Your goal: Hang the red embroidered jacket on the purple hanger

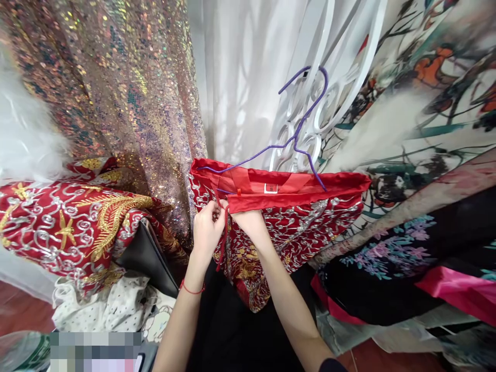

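A red skirt point(302, 227) with silver and gold embroidery hangs in front of me, its plain red waistband point(333, 181) spread wide. Inside the band shows a small white label point(270, 189) marked S. A purple hanger point(296, 135) stands up out of the waist opening, its lower ends going into the band. My left hand point(208, 227) is closed in a pinch on a thin red tie point(223, 243) at the waistband's left part. Close beside it, my right hand point(250, 223) grips the edge of the band, with its fingertips partly hidden by the cloth.
On the left lies another red embroidered garment point(77, 222) over a black bag-like thing point(149, 258) and dotted white cloth point(104, 305). A sequined curtain point(135, 77) hangs behind. White scrolled metalwork point(349, 88) rises at the back; black flowered cloth point(372, 268) lies right.
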`<move>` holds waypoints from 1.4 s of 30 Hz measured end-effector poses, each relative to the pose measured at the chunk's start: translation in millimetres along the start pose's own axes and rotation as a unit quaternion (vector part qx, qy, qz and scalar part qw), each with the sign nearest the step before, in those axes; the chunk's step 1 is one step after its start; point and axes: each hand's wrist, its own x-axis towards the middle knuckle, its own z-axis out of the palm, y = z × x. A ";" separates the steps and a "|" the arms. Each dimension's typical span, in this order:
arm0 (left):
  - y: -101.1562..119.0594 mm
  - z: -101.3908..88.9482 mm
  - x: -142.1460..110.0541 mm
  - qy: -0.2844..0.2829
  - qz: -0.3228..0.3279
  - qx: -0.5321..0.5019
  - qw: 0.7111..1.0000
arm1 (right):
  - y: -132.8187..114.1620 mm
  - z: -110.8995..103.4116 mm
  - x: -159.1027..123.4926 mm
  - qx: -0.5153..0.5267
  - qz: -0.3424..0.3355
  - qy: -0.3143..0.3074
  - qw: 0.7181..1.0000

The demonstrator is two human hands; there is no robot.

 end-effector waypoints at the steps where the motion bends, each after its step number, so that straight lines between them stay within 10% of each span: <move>1: -0.1 1.3 -0.1 0.004 -0.002 0.002 1.000 | 0.2 0.6 1.1 -0.006 0.005 -0.003 1.000; 9: -0.7 6.6 -5.5 -0.012 0.029 0.065 0.997 | -1.4 2.2 3.9 -0.016 0.041 0.049 0.998; 19: -13.5 12.1 3.5 0.013 0.038 0.202 0.979 | -13.4 -8.8 -22.5 0.212 0.032 -0.076 0.974; 32: 0.9 22.0 -35.8 0.018 0.042 0.174 0.984 | -62.6 -11.7 -33.4 0.453 0.086 0.062 0.885; 42: 11.3 12.2 -55.4 0.054 0.010 0.029 0.998 | -58.7 -31.5 -39.9 0.434 0.084 -0.012 0.897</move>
